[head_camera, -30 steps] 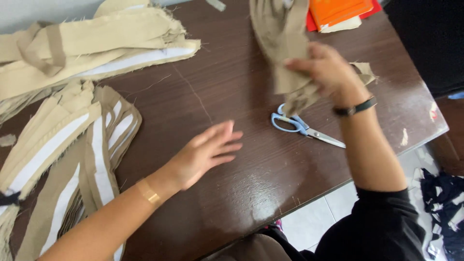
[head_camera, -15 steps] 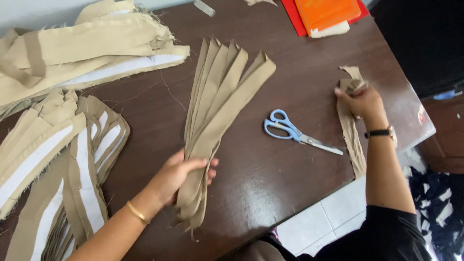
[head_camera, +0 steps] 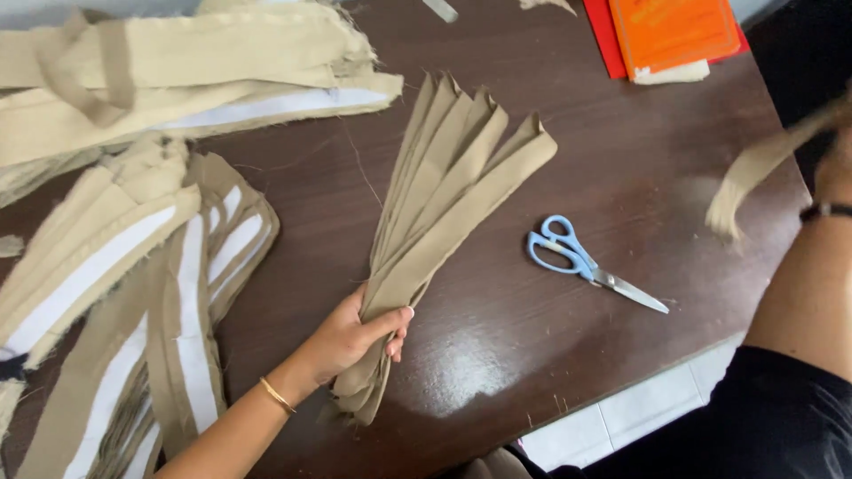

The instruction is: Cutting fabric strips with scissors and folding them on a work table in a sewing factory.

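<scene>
Blue-handled scissors (head_camera: 581, 263) lying shut on dark brown table (head_camera: 639, 160), blades toward the near edge. Orange booklet (head_camera: 672, 34) on red sheet (head_camera: 606, 37) at far right corner. Tan-and-white fabric pieces (head_camera: 133, 266) heaped at left, more (head_camera: 195, 80) stacked behind.

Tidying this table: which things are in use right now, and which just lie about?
In use: strip bundle in left hand; blurred strip at right hand.
Lying about: scissors, orange book, striped fabric piles.
</scene>
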